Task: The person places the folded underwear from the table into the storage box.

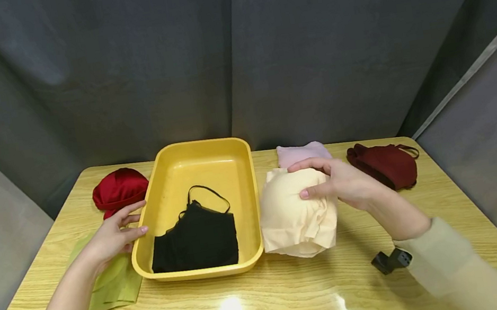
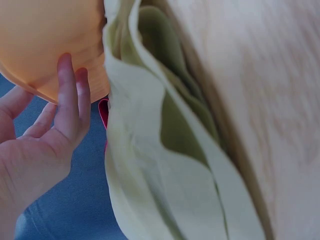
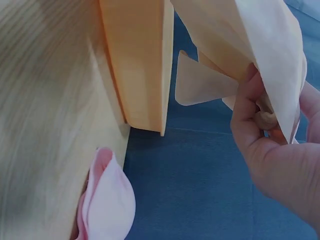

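My right hand (image 1: 346, 183) grips a cream bra (image 1: 293, 212) and holds it raised just right of the yellow tub (image 1: 256, 202). In the right wrist view its fingers (image 3: 247, 107) curl into the fabric, partly hidden by the folds. At the tub's left side, my left hand (image 1: 111, 237) rests lightly on the rim with loosely extended fingers, also visible in the left wrist view (image 2: 45, 145). Inside the tub lies a black strappy top (image 1: 196, 240), folded, its thin strap loose toward the back.
Left of the tub are a red satin bra (image 1: 120, 187) and a green bra (image 1: 116, 284), partly covered by the left arm. A pink bra (image 1: 301, 153) lies behind the cream one. A maroon bra (image 1: 391, 163) is at the table's (image 1: 271, 307) right; grey curtains (image 1: 233, 55) stand behind.
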A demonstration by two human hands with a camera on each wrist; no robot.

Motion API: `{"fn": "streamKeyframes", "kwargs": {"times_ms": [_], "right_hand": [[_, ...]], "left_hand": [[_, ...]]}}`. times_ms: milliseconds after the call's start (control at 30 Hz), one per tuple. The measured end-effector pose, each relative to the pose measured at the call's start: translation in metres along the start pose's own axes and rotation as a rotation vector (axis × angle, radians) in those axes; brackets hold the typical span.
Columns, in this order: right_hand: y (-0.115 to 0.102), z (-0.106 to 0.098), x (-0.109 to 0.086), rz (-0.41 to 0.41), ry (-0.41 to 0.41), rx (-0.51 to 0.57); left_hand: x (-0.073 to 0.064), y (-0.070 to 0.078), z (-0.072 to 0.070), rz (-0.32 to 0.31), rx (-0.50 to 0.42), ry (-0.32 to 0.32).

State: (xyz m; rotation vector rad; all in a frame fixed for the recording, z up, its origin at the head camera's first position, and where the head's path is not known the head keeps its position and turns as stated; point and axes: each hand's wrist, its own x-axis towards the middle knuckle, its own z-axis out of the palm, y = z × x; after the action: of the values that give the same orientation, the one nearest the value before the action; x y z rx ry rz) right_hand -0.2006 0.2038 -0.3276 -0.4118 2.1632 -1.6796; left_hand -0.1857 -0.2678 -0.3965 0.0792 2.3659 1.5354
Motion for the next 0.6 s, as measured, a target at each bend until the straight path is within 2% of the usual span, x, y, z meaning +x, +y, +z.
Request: {"fn": "streamKeyframes", "kwargs": {"times_ms": [367, 600], "right_hand": [[-0.021, 0.001, 0.011, -0.028, -0.004, -0.007], [-0.035, 0.002, 0.020, 0.060, -0.024, 0.039]], "left_hand": [[0.000, 0.000, 0.001, 0.007, 0.004, -0.006], [0.000, -0.002, 0.000, 0.011, 0.004, -0.004]]}}
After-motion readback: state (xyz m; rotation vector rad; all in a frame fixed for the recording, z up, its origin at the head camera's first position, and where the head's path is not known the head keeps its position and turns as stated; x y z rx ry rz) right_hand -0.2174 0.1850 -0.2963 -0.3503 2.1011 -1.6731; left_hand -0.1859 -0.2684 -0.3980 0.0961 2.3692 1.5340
